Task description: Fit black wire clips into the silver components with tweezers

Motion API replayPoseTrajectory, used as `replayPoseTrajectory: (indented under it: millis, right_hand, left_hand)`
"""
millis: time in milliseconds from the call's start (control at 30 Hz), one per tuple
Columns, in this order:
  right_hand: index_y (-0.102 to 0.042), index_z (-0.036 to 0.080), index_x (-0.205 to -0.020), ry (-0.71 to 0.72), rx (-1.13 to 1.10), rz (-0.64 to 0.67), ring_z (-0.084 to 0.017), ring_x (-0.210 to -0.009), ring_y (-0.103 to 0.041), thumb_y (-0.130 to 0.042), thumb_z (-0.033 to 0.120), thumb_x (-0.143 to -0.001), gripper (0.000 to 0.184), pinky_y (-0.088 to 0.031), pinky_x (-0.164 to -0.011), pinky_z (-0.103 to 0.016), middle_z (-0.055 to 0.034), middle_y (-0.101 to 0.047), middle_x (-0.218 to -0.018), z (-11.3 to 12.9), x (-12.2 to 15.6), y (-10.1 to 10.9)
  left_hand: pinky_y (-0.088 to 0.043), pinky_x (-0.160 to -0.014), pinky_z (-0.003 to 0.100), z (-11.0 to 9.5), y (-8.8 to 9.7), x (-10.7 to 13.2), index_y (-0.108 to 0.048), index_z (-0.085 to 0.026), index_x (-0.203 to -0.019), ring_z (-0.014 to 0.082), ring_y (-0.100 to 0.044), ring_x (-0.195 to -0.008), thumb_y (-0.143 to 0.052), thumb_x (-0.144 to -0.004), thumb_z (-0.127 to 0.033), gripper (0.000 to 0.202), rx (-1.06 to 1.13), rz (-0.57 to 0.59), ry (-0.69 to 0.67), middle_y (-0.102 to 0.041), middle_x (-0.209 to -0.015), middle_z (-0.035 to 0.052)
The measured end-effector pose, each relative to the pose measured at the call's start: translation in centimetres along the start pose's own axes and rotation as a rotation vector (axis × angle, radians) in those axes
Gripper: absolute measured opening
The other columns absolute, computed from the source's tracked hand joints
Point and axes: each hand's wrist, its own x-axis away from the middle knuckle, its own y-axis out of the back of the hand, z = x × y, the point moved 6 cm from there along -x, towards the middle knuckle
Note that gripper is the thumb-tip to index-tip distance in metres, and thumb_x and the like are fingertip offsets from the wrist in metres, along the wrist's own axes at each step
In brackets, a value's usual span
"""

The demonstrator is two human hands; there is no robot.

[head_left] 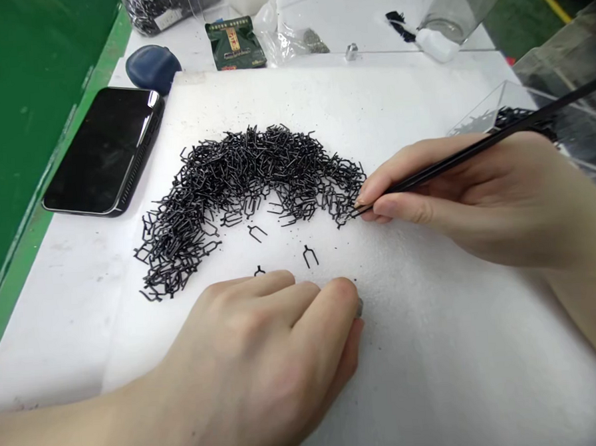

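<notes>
Pinching slim black tweezers [449,161] in right hand [467,201], probing edge of black wire clip heap [246,179] at centre; resting curled left hand [264,338] on white foam sheet [434,349], holding nothing visible

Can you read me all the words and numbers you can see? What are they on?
Green foil packet: printed words on the front, too small and blurred to read.
White label on the clear plastic bag: too small to read.
No other words, numbers or signs can be read.
</notes>
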Motion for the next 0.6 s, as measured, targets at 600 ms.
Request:
replayPoseTrajectory:
  millis: [600]
  right_hand:
    - [-0.093,0.033,-0.092,-0.004,0.003,-0.002,-0.024,-0.095,-0.089,-0.095,0.023,-0.098,0.012,-0.078,-0.088,-0.04,0.0012,-0.091,-0.097,0.22,-0.13,-0.03]
  left_hand:
    - [-0.041,-0.048,0.038,-0.15,0.22,-0.26,-0.08,-0.015,-0.109,0.0163,-0.054,-0.053,-0.06,-0.115,-0.009,0.023,-0.012,0.021,0.005,-0.059,-0.067,-0.0079]
